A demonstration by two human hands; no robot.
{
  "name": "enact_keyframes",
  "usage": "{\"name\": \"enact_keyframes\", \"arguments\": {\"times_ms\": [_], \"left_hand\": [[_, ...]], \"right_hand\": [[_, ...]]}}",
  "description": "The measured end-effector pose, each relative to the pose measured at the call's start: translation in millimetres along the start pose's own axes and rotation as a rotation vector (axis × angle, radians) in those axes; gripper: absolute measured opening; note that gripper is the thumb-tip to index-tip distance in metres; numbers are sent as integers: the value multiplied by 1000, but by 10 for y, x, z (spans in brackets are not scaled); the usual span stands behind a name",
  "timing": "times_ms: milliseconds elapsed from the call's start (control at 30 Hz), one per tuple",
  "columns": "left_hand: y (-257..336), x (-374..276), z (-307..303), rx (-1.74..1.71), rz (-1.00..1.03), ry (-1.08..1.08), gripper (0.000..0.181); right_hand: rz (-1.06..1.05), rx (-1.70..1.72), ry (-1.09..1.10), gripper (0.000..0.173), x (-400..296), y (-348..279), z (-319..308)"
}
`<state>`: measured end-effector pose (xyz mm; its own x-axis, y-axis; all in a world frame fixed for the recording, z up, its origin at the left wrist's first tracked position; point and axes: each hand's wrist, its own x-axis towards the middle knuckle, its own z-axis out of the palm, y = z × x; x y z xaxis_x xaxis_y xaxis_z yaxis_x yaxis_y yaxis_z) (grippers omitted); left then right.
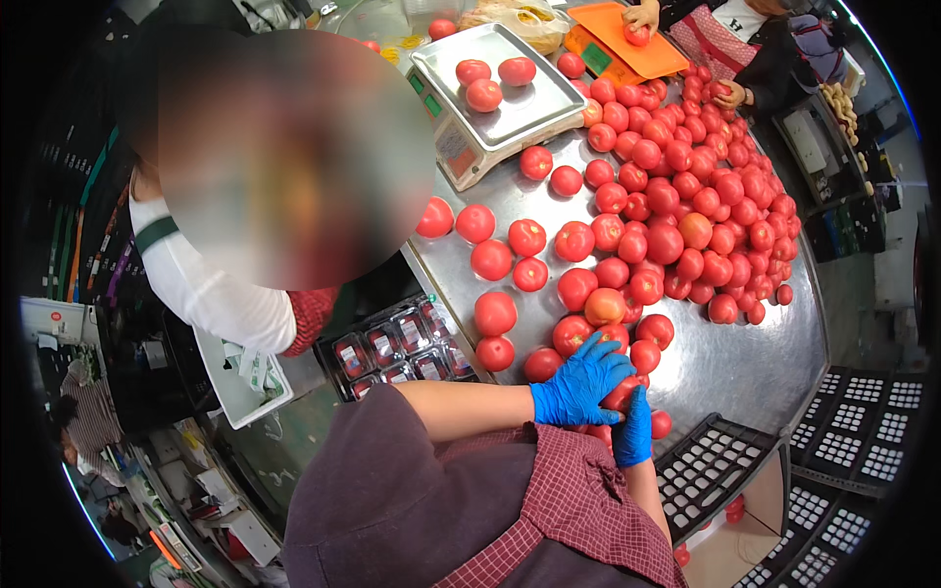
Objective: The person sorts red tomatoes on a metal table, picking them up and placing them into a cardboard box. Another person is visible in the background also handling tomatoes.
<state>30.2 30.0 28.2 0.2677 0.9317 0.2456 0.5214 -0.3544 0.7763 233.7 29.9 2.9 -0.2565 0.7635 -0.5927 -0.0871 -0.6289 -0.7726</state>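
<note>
Blue gloves cover both my hands at the near edge of a steel table (735, 360). My left hand (584, 382) lies palm down with its fingers spread over tomatoes, its heel against a red tomato (621, 395). My right hand (634, 428) stands at the other side of that same tomato, fingertips upward, so the tomato is between both hands. Which hand grips it is partly hidden. Loose tomatoes surround the hands, and a large heap of tomatoes (691, 198) spreads beyond them. Three tomatoes rest on the metal pan of a digital scale (507, 88).
A co-worker in white sleeves (220, 301) stands at the left. Another person's hands (728, 94) touch tomatoes beside an orange scale (625, 37). A black plastic crate (713, 470) adjoins the table at lower right; packed clear boxes (397, 345) lie below the left edge.
</note>
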Motion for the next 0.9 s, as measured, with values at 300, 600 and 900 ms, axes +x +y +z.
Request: {"name": "enact_keyframes", "arguments": {"times_ms": [300,600,900], "left_hand": [[317,-37,-215,-178,-35,64,50],[273,-174,-184,-116,-113,-39,55],[-28,71,-505,-290,-38,-151,74]], "right_hand": [[103,-1,-44,90,-160,-97,59],[22,-90,-80,74,-340,-139,208],[-189,-287,49,53,-140,-284,341]]}}
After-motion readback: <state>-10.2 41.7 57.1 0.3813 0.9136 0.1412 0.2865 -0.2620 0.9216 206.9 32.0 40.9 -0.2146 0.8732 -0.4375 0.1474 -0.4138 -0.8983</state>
